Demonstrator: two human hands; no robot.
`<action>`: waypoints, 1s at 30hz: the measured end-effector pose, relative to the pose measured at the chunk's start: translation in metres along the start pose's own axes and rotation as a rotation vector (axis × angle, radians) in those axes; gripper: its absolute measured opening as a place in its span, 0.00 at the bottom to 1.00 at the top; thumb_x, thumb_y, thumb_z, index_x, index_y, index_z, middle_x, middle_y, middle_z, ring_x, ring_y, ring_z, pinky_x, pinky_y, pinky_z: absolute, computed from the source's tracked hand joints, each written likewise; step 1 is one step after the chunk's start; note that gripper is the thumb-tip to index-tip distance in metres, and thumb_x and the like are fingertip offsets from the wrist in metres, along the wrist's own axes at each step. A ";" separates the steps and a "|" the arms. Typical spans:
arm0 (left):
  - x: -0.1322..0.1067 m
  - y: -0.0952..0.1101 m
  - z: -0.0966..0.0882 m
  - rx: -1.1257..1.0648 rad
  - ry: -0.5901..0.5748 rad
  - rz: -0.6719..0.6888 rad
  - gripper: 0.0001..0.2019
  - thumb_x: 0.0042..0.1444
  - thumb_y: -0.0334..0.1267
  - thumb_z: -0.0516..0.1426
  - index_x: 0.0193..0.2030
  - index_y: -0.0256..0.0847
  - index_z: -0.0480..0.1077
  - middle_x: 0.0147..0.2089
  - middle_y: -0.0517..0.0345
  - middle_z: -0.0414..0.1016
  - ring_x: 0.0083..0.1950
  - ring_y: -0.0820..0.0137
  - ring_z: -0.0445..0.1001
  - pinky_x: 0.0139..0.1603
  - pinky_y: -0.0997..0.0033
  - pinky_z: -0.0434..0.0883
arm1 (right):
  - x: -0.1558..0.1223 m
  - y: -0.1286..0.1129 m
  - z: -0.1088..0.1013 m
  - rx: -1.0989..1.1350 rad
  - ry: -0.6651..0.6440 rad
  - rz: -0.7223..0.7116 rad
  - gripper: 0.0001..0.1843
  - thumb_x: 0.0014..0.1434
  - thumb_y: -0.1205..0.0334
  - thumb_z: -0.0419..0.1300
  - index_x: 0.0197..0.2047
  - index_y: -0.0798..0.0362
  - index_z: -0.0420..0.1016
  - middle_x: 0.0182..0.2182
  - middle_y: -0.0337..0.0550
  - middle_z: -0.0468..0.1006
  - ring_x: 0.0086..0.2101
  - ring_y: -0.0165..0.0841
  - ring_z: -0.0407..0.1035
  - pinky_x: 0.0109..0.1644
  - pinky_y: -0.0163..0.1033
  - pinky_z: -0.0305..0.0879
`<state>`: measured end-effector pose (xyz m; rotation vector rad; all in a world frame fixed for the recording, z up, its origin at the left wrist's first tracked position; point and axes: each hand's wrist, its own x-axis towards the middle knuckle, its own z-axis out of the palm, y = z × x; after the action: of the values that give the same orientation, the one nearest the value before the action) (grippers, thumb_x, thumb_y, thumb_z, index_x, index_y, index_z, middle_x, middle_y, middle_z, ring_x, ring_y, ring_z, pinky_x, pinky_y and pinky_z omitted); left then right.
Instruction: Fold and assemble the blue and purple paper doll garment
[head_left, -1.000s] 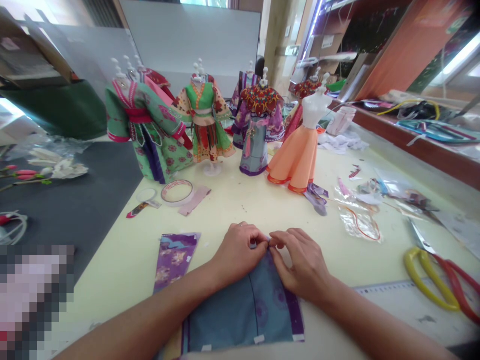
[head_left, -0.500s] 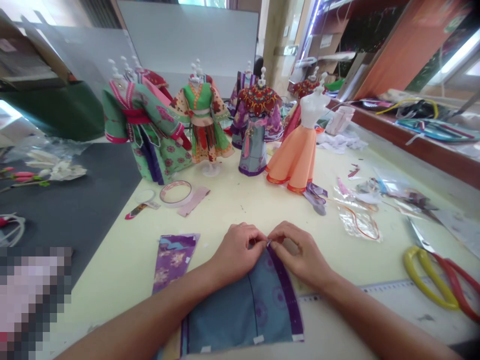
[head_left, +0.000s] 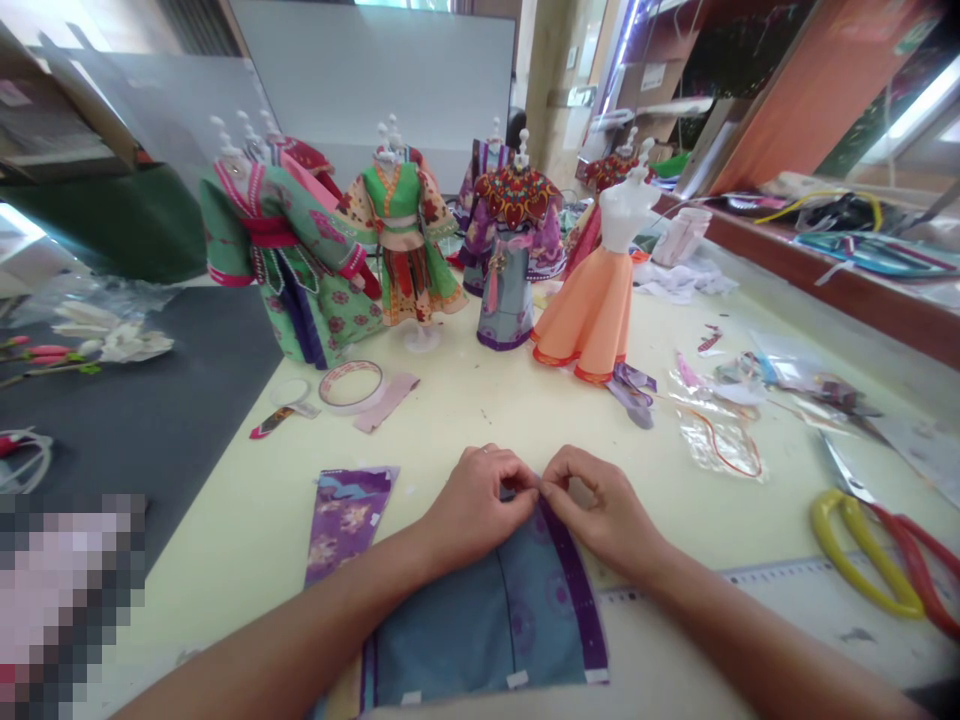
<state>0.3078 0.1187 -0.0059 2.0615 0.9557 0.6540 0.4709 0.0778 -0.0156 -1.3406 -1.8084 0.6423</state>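
Note:
A blue-grey fabric panel with a purple border lies on the table in front of me, small white tabs along its near edge. My left hand pinches the panel's far corner between thumb and forefinger. Close against it, my right hand pinches the same corner at the purple border. The fingertips nearly meet, so whatever detail is between them is hidden. Left of the panel lies a purple patterned fabric piece, partly covered by my left forearm.
Several small dress forms in costumes stand behind, one with an orange skirt. Scissors and a ruler lie at right. A tape roll and a pink fabric strip sit at left. A plastic bag lies to the right.
The fingertips of both hands have closed over the small pale bit that showed at the corner. Otherwise the hands and fabric stay almost where they were.

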 end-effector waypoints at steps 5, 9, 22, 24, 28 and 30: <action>-0.001 0.000 0.002 -0.004 0.013 0.002 0.05 0.47 0.27 0.54 0.25 0.38 0.69 0.26 0.62 0.70 0.31 0.75 0.66 0.38 0.74 0.61 | -0.001 0.002 0.001 0.002 -0.057 0.020 0.05 0.54 0.69 0.52 0.27 0.53 0.64 0.24 0.37 0.68 0.26 0.29 0.62 0.30 0.34 0.58; 0.000 -0.003 0.003 0.039 -0.010 0.005 0.05 0.48 0.28 0.53 0.26 0.38 0.69 0.26 0.63 0.69 0.30 0.74 0.65 0.38 0.73 0.61 | -0.001 0.003 0.001 0.006 -0.093 0.055 0.05 0.54 0.69 0.51 0.27 0.53 0.63 0.24 0.37 0.67 0.25 0.28 0.61 0.29 0.33 0.57; -0.001 0.002 -0.002 -0.088 -0.011 -0.080 0.05 0.49 0.29 0.53 0.27 0.37 0.70 0.28 0.60 0.72 0.33 0.73 0.68 0.36 0.75 0.63 | 0.001 0.000 -0.002 0.119 -0.045 0.071 0.07 0.56 0.66 0.52 0.27 0.54 0.66 0.25 0.38 0.69 0.27 0.30 0.63 0.31 0.34 0.59; -0.001 0.002 -0.003 -0.088 -0.005 -0.083 0.06 0.49 0.29 0.53 0.27 0.37 0.70 0.29 0.60 0.72 0.33 0.73 0.68 0.36 0.75 0.63 | 0.000 -0.002 -0.004 0.121 -0.033 0.054 0.06 0.56 0.67 0.51 0.28 0.54 0.66 0.26 0.39 0.69 0.29 0.30 0.64 0.33 0.34 0.60; -0.002 0.001 -0.003 -0.029 0.016 -0.047 0.05 0.49 0.29 0.53 0.26 0.37 0.70 0.28 0.60 0.72 0.33 0.73 0.68 0.37 0.73 0.62 | -0.002 0.000 -0.004 0.034 -0.008 -0.020 0.03 0.54 0.68 0.53 0.30 0.54 0.67 0.27 0.39 0.69 0.29 0.30 0.64 0.34 0.35 0.60; -0.002 0.001 -0.001 0.026 0.031 -0.017 0.05 0.50 0.30 0.54 0.26 0.38 0.70 0.27 0.61 0.72 0.32 0.73 0.68 0.39 0.72 0.61 | -0.003 0.002 -0.002 -0.022 0.007 -0.056 0.02 0.52 0.68 0.53 0.29 0.54 0.66 0.26 0.39 0.68 0.28 0.31 0.63 0.33 0.36 0.59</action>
<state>0.3065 0.1176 -0.0049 2.0690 1.0033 0.6698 0.4743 0.0756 -0.0164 -1.3000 -1.8453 0.5882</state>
